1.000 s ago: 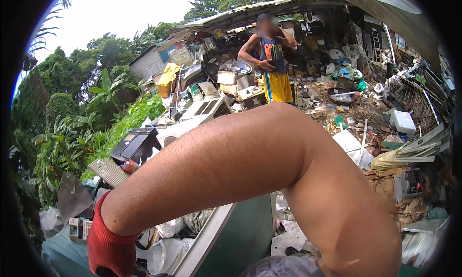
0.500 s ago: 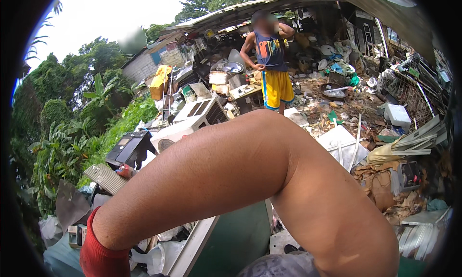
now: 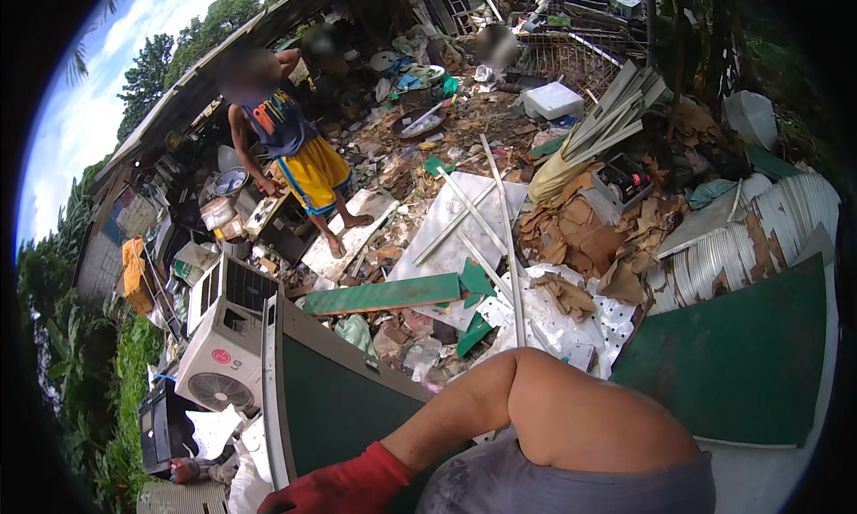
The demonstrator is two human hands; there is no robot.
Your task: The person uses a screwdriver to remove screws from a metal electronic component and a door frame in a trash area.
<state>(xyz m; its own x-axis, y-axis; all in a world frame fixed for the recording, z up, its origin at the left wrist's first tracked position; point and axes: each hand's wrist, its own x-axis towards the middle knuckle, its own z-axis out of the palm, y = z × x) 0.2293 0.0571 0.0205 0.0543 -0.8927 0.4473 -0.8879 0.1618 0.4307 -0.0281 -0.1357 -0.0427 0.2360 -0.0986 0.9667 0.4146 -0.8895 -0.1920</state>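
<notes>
R hand (image 3: 344, 489) in red glove at 6 o'clock, resting by green panel (image 3: 344, 407), grip can't tell; L hand not in view; AC unit (image 3: 223, 349) at 9

The worker wore a red glove (image 3: 344, 489) on one hand, the forearm above its cuff bare, and a grey short sleeve (image 3: 571, 485), smudged and creased, at the shoulder.

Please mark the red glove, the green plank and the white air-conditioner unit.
Red glove (image 3: 344, 489), head view, on the back of the gloved hand.
Green plank (image 3: 384, 295), head view, on its flat middle.
Air-conditioner unit (image 3: 219, 353), head view, on its white front above the fan grille.
</notes>
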